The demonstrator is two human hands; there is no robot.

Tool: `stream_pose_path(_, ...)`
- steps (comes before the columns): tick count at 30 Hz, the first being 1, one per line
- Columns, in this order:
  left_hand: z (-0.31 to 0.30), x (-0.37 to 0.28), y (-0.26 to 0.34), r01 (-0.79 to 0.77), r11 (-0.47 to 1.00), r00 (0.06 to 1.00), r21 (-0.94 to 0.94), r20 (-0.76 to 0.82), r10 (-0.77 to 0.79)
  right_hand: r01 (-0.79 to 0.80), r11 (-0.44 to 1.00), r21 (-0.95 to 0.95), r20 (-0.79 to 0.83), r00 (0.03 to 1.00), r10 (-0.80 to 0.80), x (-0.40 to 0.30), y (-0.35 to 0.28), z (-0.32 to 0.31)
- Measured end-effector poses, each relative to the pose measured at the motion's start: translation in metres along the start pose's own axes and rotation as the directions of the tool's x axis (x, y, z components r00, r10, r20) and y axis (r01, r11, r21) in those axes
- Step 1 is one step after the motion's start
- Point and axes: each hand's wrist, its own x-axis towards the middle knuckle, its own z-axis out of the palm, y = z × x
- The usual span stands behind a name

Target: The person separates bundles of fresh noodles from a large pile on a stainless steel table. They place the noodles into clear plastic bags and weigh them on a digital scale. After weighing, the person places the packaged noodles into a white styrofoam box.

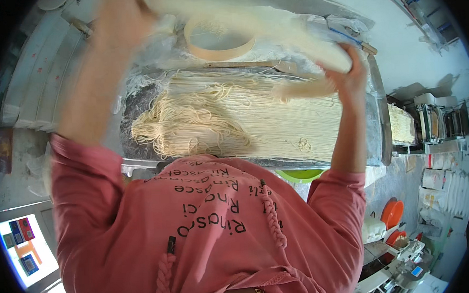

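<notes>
A long pale bundle of noodles [260, 29], blurred by motion, stretches between my two hands above the far side of the table. My left hand [126, 19] grips its left end at the top of the view; the fingers are smeared and partly cut off by the picture's edge. Around the other end curl the fingers of my right hand [350, 74]. A second pale, blurred piece [305, 89] juts left from below that hand; I cannot tell what it is. Below the bundle, long straight noodles [288, 119] cover the table, with a looped heap of noodles [193, 117] at their left.
Behind the noodles lie a flat wooden stick [250, 64] and a round sieve [221, 47] holding some noodle scraps. A blue-and-wood tool [366, 47] rests at the far right. Beyond the table's right edge [384, 110] stands a noodle machine [436, 120]. Long pale boxes [35, 73] are at the left.
</notes>
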Motion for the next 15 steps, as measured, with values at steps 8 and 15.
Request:
stream_pose_path(8,0.105,-0.088,-0.191,0.014,0.893,0.885,0.450,0.410,-0.221,-0.203,0.880,-0.429,0.353,0.859,0.370,-0.084,0.140,0.069)
stream_pose_path(15,0.170,-0.022,-0.183,0.154,0.914,0.839,0.376,0.440,-0.322,-0.099,0.991,0.089,0.246,0.966,0.074,0.036,-0.044,0.045)
